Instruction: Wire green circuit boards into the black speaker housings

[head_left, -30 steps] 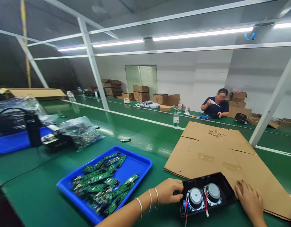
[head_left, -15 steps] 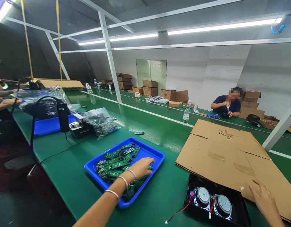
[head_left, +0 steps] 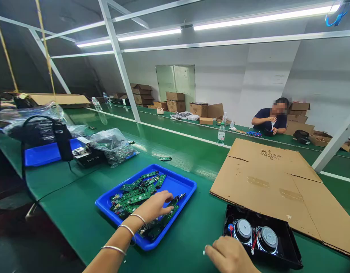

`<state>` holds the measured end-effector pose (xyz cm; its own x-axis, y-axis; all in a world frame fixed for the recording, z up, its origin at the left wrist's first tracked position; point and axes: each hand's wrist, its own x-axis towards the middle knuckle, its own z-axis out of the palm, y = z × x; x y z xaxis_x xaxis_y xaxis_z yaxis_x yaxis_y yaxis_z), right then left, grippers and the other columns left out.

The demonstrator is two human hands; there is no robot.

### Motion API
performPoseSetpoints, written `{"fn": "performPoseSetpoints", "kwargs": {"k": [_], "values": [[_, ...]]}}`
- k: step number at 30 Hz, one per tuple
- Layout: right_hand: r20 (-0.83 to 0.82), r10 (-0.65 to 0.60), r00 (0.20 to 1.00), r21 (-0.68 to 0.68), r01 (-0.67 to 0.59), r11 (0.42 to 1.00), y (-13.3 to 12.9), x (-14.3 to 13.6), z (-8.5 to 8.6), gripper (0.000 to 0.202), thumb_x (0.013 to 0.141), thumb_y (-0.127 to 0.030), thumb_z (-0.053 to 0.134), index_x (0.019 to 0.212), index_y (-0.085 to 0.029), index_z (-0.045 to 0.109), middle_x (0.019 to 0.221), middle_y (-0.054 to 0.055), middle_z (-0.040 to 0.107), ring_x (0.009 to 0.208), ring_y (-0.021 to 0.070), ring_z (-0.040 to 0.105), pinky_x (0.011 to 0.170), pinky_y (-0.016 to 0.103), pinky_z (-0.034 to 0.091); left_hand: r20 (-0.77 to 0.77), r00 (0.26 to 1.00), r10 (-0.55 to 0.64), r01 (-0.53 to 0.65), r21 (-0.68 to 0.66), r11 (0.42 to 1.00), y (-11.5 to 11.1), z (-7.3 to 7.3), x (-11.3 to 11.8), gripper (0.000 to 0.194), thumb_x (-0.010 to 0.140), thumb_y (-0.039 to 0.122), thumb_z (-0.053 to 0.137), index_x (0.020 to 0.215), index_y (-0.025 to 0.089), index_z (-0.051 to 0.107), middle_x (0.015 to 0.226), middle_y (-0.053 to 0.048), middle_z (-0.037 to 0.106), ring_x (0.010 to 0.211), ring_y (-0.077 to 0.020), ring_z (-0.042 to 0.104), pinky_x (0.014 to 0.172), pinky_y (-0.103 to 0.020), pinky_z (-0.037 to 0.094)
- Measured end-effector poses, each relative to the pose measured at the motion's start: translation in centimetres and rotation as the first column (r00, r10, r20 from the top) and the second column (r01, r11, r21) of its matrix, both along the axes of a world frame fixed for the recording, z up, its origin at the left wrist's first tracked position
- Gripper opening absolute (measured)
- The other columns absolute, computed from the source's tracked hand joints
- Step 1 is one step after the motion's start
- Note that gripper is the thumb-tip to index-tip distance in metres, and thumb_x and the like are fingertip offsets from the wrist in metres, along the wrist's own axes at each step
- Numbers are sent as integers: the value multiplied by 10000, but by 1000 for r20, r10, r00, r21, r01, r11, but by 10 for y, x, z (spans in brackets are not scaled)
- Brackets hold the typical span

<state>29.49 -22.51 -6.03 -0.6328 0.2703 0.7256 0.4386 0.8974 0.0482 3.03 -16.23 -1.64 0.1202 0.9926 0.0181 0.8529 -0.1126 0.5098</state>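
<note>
My left hand (head_left: 156,204) hovers low over the green circuit boards (head_left: 141,197) heaped in a blue tray (head_left: 189,182), thumb and fingers apart, with nothing visibly held. A board with a dark end (head_left: 177,200) lies just beyond its fingertips. My right hand (head_left: 229,253) is closed beside a black speaker box (head_left: 287,242), pinching the speaker wire; its white plug (head_left: 204,252) pokes out at the fingertips and the rest of that wire is hidden. Two round speakers sit in the box, the left one (head_left: 244,229) and the right one (head_left: 268,239). A second red-and-black wire (head_left: 254,245) hangs between them.
Flattened cardboard (head_left: 266,182) lies behind the speaker box. Bagged parts (head_left: 114,146), a black cable (head_left: 23,159) and another blue tray (head_left: 38,156) are at left. A water bottle (head_left: 221,134) stands behind. Across the bench a person (head_left: 267,117) works.
My right hand has moved left from the cardboard to the loose speaker wire and closed on it. My left hand has shifted slightly left over the boards. The view has turned a little.
</note>
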Motion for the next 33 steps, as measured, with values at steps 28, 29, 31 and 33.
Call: {"fn": "performPoseSetpoints", "kwargs": {"k": [28, 29, 31, 33], "values": [[-321, -545, 775, -690, 203, 695, 6, 48, 47, 162, 778, -190, 493, 738, -177, 649, 668, 24, 616, 598, 129, 546, 539, 212, 414, 873, 475, -109, 579, -216, 787, -5, 24, 152, 452, 623, 419, 672, 996, 185, 571, 918, -42, 634, 884, -204, 538, 684, -283, 453], [-328, -544, 772, -693, 195, 694, 6, 48, 48, 175, 787, -205, 493, 749, -179, 662, 672, 29, 627, 604, 133, 556, 547, 217, 421, 873, 474, -116, 583, -213, 784, -5, 24, 151, 448, 626, 418, 670, 996, 186, 571, 918, -41, 632, 882, -203, 534, 691, -287, 448], [-345, -549, 761, -709, 172, 684, 5, 48, 49, 202, 803, -246, 492, 774, -188, 683, 686, 39, 650, 624, 144, 578, 576, 229, 437, 870, 474, -136, 597, -203, 776, -6, 24, 151, 444, 633, 423, 664, 1000, 190, 572, 937, -43, 630, 899, -206, 525, 716, -297, 438], [-362, -555, 749, -750, 120, 650, 3, 48, 50, 195, 788, -296, 527, 782, -196, 694, 717, 45, 670, 662, 159, 598, 608, 240, 450, 866, 474, -159, 614, -195, 765, -6, 25, 151, 453, 637, 435, 659, 1012, 195, 572, 966, -46, 628, 920, -213, 519, 739, -308, 434]]}}
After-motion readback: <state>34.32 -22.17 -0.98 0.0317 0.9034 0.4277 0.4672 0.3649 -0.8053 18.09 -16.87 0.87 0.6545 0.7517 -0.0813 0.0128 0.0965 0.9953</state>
